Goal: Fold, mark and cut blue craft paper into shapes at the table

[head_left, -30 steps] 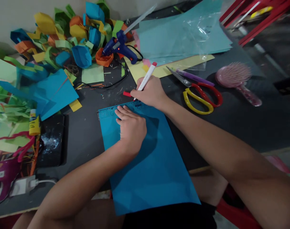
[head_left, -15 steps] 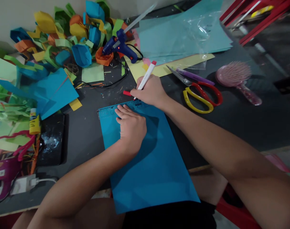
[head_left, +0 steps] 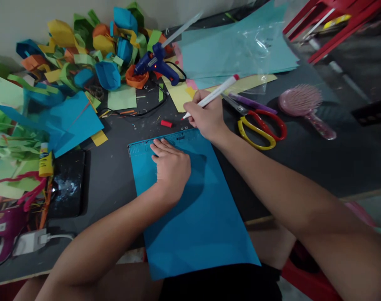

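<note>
A sheet of blue paper (head_left: 209,217) lies from the table down over the lap. Along its far edge runs a clear ruler (head_left: 136,149) with dark markings. My left hand (head_left: 173,167) rests flat on the ruler and paper, fingers stretched out. A white marker with a red end (head_left: 218,90) is pinched in my right hand (head_left: 209,117). Its tip is just beyond the paper's far edge, apart from the sheet. A red marker cap (head_left: 166,123) lies loose on the table near the ruler.
Scissors (head_left: 265,129), a purple pen (head_left: 253,103) and a pink hairbrush (head_left: 306,104) lie right. Behind are a blue glue gun (head_left: 157,62), light-blue sheets (head_left: 221,50) and coloured paper pieces (head_left: 107,75). At left are a glue stick (head_left: 45,159) and a black phone-like slab (head_left: 67,184).
My right hand has lifted the marker off the paper's far edge and moved it up and right, uncovering the red cap. My left hand stays in place on the ruler.
</note>
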Demonstrator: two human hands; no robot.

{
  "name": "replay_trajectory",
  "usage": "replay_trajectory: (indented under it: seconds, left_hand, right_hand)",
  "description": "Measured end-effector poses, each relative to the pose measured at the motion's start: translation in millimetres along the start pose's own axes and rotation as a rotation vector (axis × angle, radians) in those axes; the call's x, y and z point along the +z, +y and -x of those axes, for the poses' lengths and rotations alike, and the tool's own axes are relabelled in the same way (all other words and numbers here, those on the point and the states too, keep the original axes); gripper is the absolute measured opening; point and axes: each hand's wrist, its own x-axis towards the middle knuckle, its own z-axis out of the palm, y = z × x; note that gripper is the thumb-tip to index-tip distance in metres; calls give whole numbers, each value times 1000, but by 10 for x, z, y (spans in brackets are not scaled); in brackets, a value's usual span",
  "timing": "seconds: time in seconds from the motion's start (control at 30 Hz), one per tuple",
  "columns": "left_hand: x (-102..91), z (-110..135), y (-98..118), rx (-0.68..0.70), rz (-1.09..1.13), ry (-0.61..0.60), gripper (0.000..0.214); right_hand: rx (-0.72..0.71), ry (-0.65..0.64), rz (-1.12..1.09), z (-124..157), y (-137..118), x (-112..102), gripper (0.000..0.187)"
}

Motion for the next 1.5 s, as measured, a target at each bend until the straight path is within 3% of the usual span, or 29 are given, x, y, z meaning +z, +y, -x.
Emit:
replay_trajectory:
  seconds: [0.1,0.3,0.53,0.7,0.77,0.87,0.97,1.03,1.13,1.3,1.43,1.5]
  left_hand:
    - [34,4,1,-8,-12,26,47]
    - [88,54,-86,28,-10,87,64]
    - [116,197,-484,218,33,163,56]
    - [56,250,-870,584,204,164,49]
    - [53,227,-955,662,294,199,45]
    - [51,173,-993,685,439,277,29]
    - [31,158,-980,605,539,317,25]
    - [30,198,-960,513,535,295,35]
    - [82,316,-920,433,483,161,49]
    - [173,460,-842,366,345,62,63]
    - [178,421,-762,275,291,97,60]
    - [180,353,-736,213,293,117,64]
  right_hand:
    - [45,76,-118,13,11,-11,28]
    - [107,103,-362,-30,-5,-11,36]
    - [123,64,-349,-76,22,-19,39]
    - [-9,97,-245,-32,24,-10,30]
    - [-106,139,-183,-22,19,-7,30]
    - [-214,183,-95,-10,14,1,35]
    - [-262,165,-109,28,1,11,40]
    - [-279,119,-148,67,-19,5,43]
    - [-340,-8,-136,110,-76,-64,45]
    - [-543,-78,80,185,-177,-336,37]
    - [-759,-562,287,386,-113,-487,23]
    - [-745,-718,374,481,-41,-500,28]
